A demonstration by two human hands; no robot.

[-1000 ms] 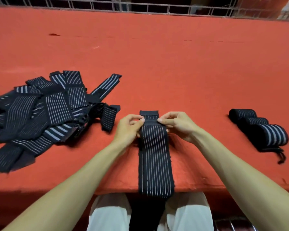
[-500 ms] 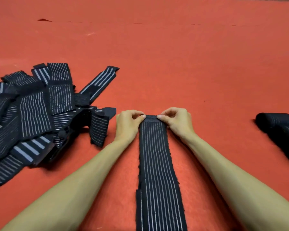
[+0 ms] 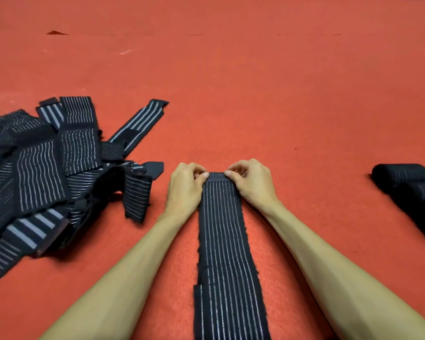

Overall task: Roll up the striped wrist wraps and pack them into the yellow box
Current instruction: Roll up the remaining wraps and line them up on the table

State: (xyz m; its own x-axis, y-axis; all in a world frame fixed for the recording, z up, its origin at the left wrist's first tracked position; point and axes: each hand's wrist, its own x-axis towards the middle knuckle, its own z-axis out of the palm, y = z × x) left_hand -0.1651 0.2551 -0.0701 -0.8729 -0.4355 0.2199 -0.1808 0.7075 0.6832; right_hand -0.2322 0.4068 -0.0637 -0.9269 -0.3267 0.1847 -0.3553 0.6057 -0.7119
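A long black wrist wrap with thin white stripes (image 3: 227, 253) lies flat on the red table, running from the bottom edge up to my hands. Its far end is folded over into a small first turn. My left hand (image 3: 185, 186) pinches the left side of that folded end with thumb and curled fingers. My right hand (image 3: 250, 182) pinches its right side the same way. The yellow box is not in view.
A loose heap of unrolled striped wraps (image 3: 44, 177) covers the left side. Rolled wraps (image 3: 402, 176) lie at the right edge, partly cut off. The red table surface (image 3: 231, 82) stretches far ahead.
The wrap's far end has been folded over and curled toward me into a tight first turn. The view has dipped and moved closer, so the table's far edge and the rolled wraps slid outward.
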